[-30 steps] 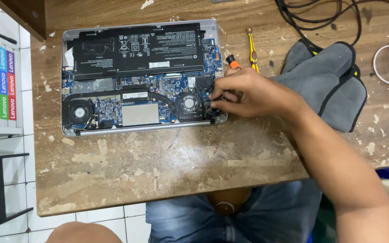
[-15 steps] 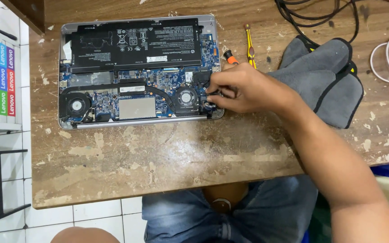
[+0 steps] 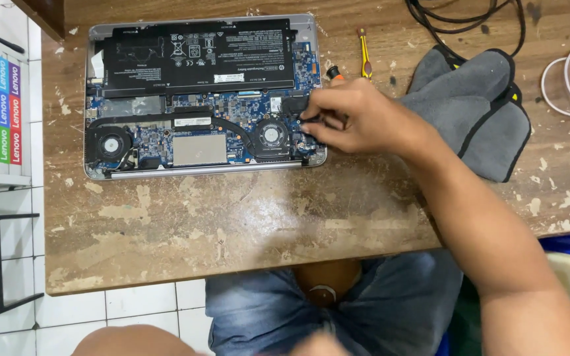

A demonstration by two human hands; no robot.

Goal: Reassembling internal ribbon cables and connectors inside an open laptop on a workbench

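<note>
An open silver laptop [image 3: 100,173] lies upside down on the wooden table with its bottom cover off. It shows a black battery [image 3: 192,56], a blue circuit board and two fans [image 3: 272,136]. My right hand [image 3: 357,118] rests at the laptop's right edge. Its fingertips are pinched together beside a small black part [image 3: 293,104], just right of the right fan. What lies between the fingertips is hidden. My left hand is out of view.
A yellow-handled screwdriver [image 3: 364,56] and an orange-tipped tool [image 3: 333,71] lie just behind my hand. A folded grey cloth [image 3: 483,112] lies to the right, with black cables [image 3: 470,20] and a white cable [image 3: 562,86] beyond. The table's front edge [image 3: 166,283] is above my knees.
My right hand stays at the laptop's right edge, and its fingertips have crept slightly toward the small black part. The view has shifted a little.
</note>
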